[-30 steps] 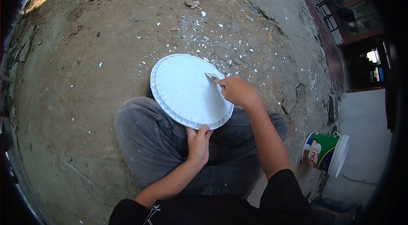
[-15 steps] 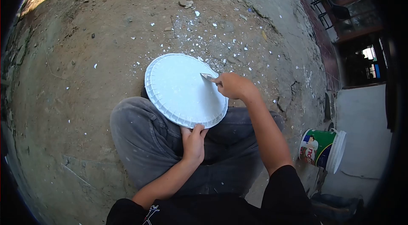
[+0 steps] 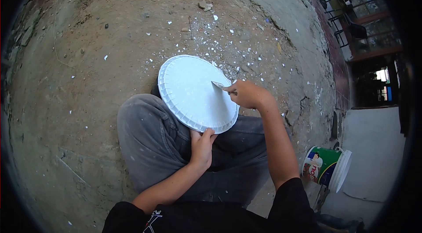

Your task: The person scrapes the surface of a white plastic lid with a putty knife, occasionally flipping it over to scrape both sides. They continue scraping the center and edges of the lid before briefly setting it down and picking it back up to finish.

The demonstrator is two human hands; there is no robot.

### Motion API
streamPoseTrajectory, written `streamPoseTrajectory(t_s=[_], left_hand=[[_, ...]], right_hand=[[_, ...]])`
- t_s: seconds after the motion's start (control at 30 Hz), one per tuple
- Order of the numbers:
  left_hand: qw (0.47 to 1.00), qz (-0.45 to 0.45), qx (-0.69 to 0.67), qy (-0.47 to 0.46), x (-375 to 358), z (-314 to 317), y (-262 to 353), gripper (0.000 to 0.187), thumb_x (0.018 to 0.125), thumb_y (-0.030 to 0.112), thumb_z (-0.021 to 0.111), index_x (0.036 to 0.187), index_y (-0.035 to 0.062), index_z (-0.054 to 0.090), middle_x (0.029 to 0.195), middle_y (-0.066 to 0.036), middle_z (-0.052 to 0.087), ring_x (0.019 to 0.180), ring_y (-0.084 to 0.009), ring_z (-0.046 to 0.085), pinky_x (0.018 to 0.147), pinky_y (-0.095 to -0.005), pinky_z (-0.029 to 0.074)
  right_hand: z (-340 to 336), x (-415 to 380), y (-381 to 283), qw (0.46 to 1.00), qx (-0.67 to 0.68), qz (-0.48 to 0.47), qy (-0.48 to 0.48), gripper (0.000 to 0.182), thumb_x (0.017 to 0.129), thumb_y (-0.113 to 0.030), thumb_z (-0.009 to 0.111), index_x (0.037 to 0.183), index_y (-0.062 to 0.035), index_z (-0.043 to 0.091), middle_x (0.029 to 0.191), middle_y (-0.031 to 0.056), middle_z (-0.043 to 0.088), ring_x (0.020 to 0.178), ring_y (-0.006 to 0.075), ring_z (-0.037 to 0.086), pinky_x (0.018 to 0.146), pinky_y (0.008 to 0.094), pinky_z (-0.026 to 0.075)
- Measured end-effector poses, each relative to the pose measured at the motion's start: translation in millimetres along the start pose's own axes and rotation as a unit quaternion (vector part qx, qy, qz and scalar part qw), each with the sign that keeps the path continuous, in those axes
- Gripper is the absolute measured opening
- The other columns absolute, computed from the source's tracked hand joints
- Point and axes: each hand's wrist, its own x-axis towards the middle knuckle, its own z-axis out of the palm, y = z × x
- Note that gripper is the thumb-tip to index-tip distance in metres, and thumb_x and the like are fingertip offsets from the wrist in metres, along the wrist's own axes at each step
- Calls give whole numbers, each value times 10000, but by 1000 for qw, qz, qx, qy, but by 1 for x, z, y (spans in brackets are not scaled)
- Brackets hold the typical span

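A round white lid (image 3: pixel 193 92) with a ribbed rim stands tilted over my lap. At its near edge my left hand (image 3: pixel 203 147) grips the rim, thumb on top and the other fingers underneath. My right hand (image 3: pixel 248 94) is closed round the handle of a small scraper (image 3: pixel 218 85), whose blade lies against the right part of the lid's white face. What is under the lid is mostly hidden; a dark edge shows at its left.
White flakes (image 3: pixel 213 48) are scattered on the dirt ground beyond the lid. To the right a green and white paint bucket (image 3: pixel 326 168) lies tilted by the wall. Dark chairs (image 3: pixel 347 24) stand at the upper right. My crossed legs (image 3: pixel 149 145) are below the lid.
The view has shifted a little, moving the lid and ground slightly rightward in the picture. The scraper sits slightly lower on the lid. Both hands keep their holds.
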Motion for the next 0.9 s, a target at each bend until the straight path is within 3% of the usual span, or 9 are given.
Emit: streamPoseTrajectory(t_s=[0.1,0.2,0.37,0.53,0.77,0.9], left_hand=[[1000,-6,0,17,3,-3,-2,684,885,-37,462,1495,155,218,1335,-61,448,1187,-195,495,1057,-459,399],[1000,-5,-1,4,2,0,-3,695,885,-34,464,1502,157,209,1322,-57,452,1178,-190,496,1062,-467,392],[1000,-2,2,-12,2,-1,-2,709,887,-30,471,1513,160,198,1307,-55,458,1162,-181,498,1058,-478,389],[1000,-3,8,6,1,-2,-2,722,881,-38,469,1517,152,184,1304,-61,457,1158,-175,499,1046,-449,417],[1000,11,1,-10,1,0,0,720,884,-37,468,1518,139,174,1317,-70,459,1167,-198,511,1032,-450,434],[1000,9,6,6,3,0,0,693,890,-35,464,1506,130,193,1329,-72,459,1172,-197,516,1031,-449,435]], right_hand=[[-10,-11,-6,996,-49,-65,-38,448,823,-110,558,1255,-161,664,986,252,688,824,358,689,809,414,532],[-13,-15,-9,998,-31,-29,-50,450,825,-109,557,1261,-153,660,964,256,684,774,349,674,779,407,527],[15,1,3,999,-14,-11,35,432,841,-115,549,1255,-149,664,939,243,684,713,342,640,741,411,512],[-1,-21,-7,998,-35,-44,-18,435,846,-116,552,1267,-151,655,942,246,684,769,356,663,768,417,520],[20,2,-2,998,-14,-43,53,444,839,-99,546,1270,-124,647,941,250,680,762,374,662,773,421,522],[-4,-13,-14,998,-44,-48,-13,456,838,-102,541,1280,-153,643,931,258,677,765,384,662,771,429,519]])
